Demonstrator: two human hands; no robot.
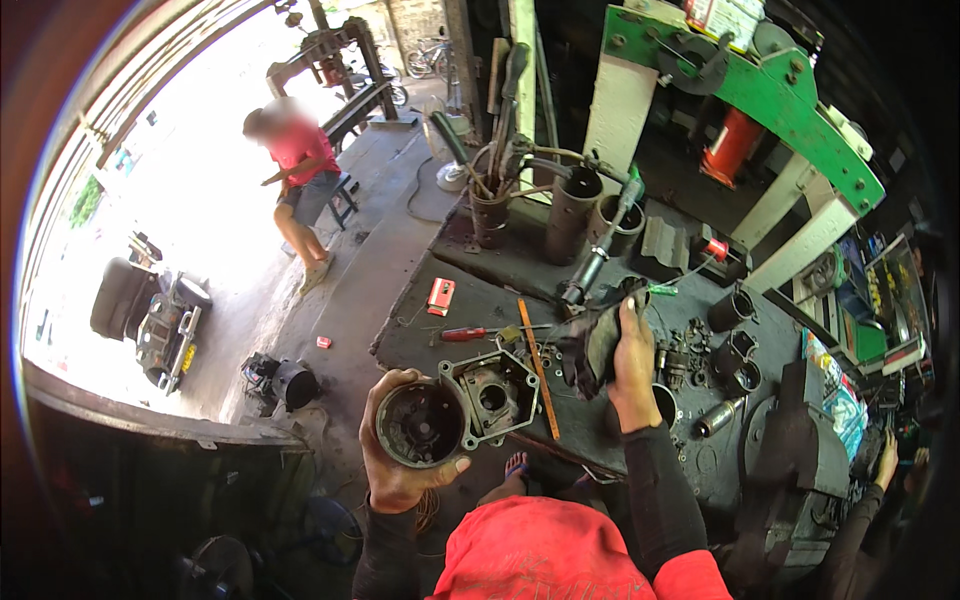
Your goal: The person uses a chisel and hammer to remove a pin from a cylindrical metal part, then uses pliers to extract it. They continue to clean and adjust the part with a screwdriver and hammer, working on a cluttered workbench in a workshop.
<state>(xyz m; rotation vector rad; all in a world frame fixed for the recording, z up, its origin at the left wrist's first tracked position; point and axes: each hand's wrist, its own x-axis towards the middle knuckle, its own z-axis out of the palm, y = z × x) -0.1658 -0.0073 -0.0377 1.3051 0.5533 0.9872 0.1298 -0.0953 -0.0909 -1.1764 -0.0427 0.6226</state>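
My left hand (388,468) is wrapped round a greasy metal housing (466,418), with a round, deep cup beside my palm and an open, angular flanged chamber on its right. The cup's opening faces up at me. In my right hand (632,372) a dark, crumpled rag (588,350) is gripped, raised over the workbench and apart from the housing. Some of the right fingers are hidden behind the rag. Close to the housing lie a red-handled screwdriver (465,334) and an orange strip (538,370) like a ruler.
Tools stand in metal cylinders on the bench (420,345). Several loose parts (685,355) lie at right, below a green press frame (740,90). A person (300,165) sits far left; another person's hand (887,462) shows at far right. A motor-like part (280,382) lies on the floor.
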